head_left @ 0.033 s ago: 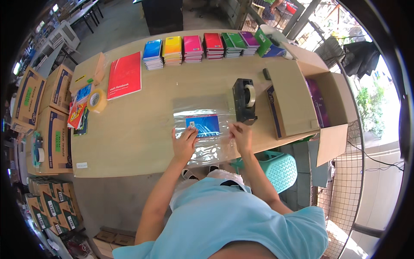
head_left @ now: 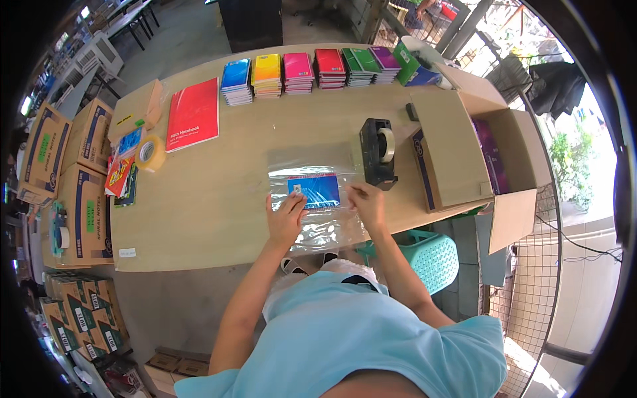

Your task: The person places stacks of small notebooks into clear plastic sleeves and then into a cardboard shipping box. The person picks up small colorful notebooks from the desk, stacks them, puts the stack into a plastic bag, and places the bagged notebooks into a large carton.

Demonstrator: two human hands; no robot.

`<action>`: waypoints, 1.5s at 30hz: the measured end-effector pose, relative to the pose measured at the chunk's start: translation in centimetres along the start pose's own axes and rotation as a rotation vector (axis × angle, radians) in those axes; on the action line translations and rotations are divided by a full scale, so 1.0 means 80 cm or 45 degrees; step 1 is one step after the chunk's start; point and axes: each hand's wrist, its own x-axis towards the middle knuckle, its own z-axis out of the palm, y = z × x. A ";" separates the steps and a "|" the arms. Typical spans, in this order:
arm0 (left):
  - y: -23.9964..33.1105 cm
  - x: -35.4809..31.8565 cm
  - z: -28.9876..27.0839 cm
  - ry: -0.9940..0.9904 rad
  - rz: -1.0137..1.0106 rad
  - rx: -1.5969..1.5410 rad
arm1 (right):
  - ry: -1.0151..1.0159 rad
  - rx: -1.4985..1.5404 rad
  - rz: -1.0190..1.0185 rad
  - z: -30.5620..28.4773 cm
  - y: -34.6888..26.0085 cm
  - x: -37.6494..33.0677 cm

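Observation:
A small blue notebook [head_left: 323, 191] lies with clear plastic film [head_left: 318, 232] around and under it, near the table's front edge. A thin red edge shows along the notebook's far side. My left hand [head_left: 286, 217] rests on the notebook's left end, its fingers stretched out and pressing down. At the film's right edge, my right hand [head_left: 369, 207] has its fingertips pinched together. The film seems to be between them, though the fingers partly hide it. A black tape dispenser [head_left: 378, 156] with a roll of tape stands just beyond my right hand.
Stacks of notebooks, including blue [head_left: 236, 76] and red [head_left: 330, 63] ones, line the table's far side. A large red notebook [head_left: 192, 113] and a tape roll [head_left: 150, 153] lie left. An open carton [head_left: 458, 152] stands right; a green stool [head_left: 431, 262] is below the edge.
My right hand's fingertips have shifted slightly left along the film's right edge. My left hand stays on the blue notebook. The whole view has moved a little.

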 end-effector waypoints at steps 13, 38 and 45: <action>0.036 0.026 -0.039 -0.404 0.005 0.069 | -0.151 -1.066 0.161 0.061 0.018 0.034; 0.105 0.017 -0.001 0.140 -0.459 -1.084 | -0.431 -0.060 -0.331 0.011 -0.006 0.028; 0.095 -0.017 0.052 0.161 -0.423 -1.243 | -0.563 0.252 -0.227 0.024 0.076 0.031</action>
